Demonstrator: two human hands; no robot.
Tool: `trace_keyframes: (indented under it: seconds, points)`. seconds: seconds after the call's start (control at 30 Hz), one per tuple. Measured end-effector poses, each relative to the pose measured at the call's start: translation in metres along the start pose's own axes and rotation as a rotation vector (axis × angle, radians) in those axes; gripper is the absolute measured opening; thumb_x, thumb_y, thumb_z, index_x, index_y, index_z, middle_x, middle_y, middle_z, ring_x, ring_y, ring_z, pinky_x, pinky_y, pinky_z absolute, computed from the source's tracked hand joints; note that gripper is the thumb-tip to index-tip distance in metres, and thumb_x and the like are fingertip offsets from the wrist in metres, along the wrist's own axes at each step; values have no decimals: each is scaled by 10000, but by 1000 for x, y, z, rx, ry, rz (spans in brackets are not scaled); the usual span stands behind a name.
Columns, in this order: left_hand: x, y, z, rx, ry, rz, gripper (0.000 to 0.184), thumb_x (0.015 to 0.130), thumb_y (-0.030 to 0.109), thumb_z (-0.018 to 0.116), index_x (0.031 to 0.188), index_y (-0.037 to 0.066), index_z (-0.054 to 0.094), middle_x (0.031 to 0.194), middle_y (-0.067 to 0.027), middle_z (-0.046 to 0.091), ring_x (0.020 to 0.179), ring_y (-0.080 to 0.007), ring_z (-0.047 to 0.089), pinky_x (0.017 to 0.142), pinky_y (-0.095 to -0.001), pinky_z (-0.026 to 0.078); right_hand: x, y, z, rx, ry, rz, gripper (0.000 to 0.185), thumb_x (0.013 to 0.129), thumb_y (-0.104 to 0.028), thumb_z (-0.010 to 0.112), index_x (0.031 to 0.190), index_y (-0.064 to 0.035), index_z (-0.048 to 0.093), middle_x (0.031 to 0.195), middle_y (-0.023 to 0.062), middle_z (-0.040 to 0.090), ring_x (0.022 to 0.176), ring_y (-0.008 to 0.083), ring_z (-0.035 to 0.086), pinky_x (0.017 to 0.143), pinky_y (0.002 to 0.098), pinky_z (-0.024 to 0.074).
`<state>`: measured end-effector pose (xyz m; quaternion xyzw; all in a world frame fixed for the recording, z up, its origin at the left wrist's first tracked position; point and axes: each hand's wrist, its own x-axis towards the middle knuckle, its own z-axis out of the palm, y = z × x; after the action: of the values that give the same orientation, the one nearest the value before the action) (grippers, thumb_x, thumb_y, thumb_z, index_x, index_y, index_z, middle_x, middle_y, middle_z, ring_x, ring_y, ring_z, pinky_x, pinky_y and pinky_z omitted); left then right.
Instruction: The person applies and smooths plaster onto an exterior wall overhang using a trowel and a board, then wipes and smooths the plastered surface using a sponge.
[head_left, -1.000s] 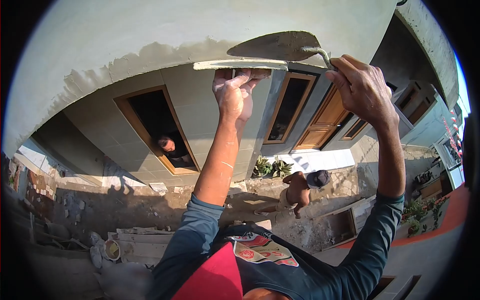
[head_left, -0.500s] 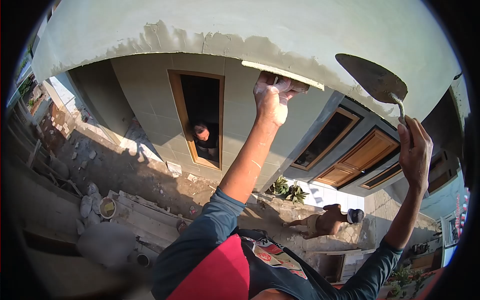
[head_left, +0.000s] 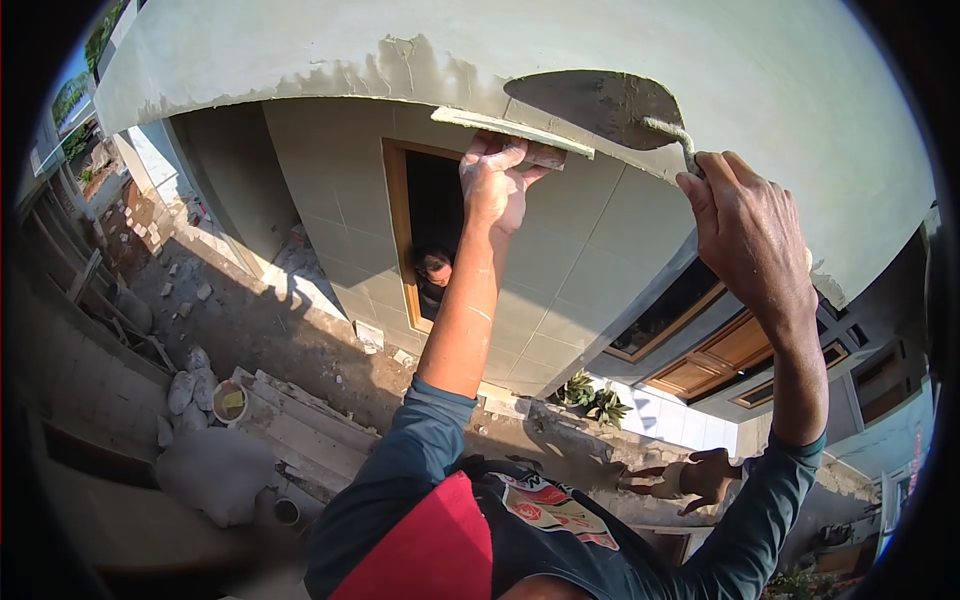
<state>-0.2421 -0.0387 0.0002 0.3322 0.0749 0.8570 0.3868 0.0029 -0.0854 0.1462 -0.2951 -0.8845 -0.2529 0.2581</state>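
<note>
1. Trowel (head_left: 590,103): returned from right of the board (head_left: 510,131) to just above it; likely one shared work spot.
2. Your right grip (head_left: 755,230): clamped on trowel.
3. Your left grip (head_left: 492,192): clamped on board, from beneath.

Count in your view, all places taken from the trowel (head_left: 600,103): you have 1 of it. Your hands: 2. Right hand (head_left: 752,235) at the trowel's handle, left hand (head_left: 495,188) to its lower left. Board: 1 (head_left: 505,131), just below-left of it. Other people you can see: 2, one person (head_left: 433,268) below-left, a second person (head_left: 703,477) far below-right. Leafy plants: 2 (head_left: 576,390), well below. Bucket: 1 (head_left: 243,404), far lower left. Wooden door: 1 (head_left: 710,358), lower right. Sacks (head_left: 181,393), far lower left: several; you cannot count exactly.
</note>
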Motion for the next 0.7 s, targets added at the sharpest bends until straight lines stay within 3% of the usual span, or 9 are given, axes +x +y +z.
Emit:
trace_keyframes:
  seconds: [0.13, 0.17, 0.3, 0.4, 0.47, 0.53, 0.7]
  points:
    - [-2, -4, 8, -64, 22, 78, 418, 736, -37, 537, 1150, -4, 495, 1095, -129, 556, 1008, -279, 589, 817, -539, 531, 35, -27, 23, -211, -47, -178, 213, 900, -139, 519, 862, 49, 610, 794, 216, 629, 676, 336, 644, 617, 432, 512]
    - [-2, -2, 7, -79, 22, 38, 439, 788, -86, 501, 1214, 8, 457, 1141, -137, 529, 1072, -298, 550, 913, -606, 456, 42, -28, 17, -164, -124, -110, 221, 903, -135, 500, 845, 50, 607, 769, 220, 626, 680, 328, 648, 624, 424, 517]
    - [-6, 1, 20, -57, 64, 0, 447, 785, -78, 494, 1220, 22, 463, 1152, -119, 527, 1011, -276, 563, 890, -584, 473, 36, -21, -6, -157, 44, 88, 261, 935, -201, 499, 902, 24, 626, 797, 186, 644, 694, 312, 648, 662, 416, 513]
    - [17, 9, -18, 25, 29, -9, 447, 790, -60, 496, 1228, 22, 462, 1154, -119, 528, 1017, -283, 565, 881, -573, 480, 15, 5, -28, -66, 147, 293, 319, 959, -281, 492, 997, -2, 643, 814, 180, 646, 681, 288, 629, 677, 404, 492]
    - [25, 36, -29, -107, 65, 108, 474, 738, -55, 515, 1205, 21, 490, 1133, -124, 545, 1016, -277, 573, 785, -568, 529, -4, 19, -34, -46, 190, 384, 345, 958, -308, 508, 1036, 1, 639, 835, 174, 652, 707, 264, 622, 704, 373, 483]
    - [39, 68, -54, -66, 117, 163, 482, 735, -54, 496, 1212, 18, 481, 1136, -124, 537, 1009, -287, 575, 787, -575, 521, -24, 32, -31, -55, 262, 399, 359, 963, -314, 504, 1082, 1, 631, 884, 174, 658, 739, 233, 607, 709, 359, 478]
    - [53, 125, -152, 54, 162, 188, 458, 812, -4, 550, 1250, 60, 431, 1268, -113, 480, 1146, -340, 506, 862, -629, 470, -44, 4, -14, 206, 207, 409, 402, 963, -369, 494, 1087, -8, 622, 760, 93, 593, 700, 176, 548, 655, 313, 445]
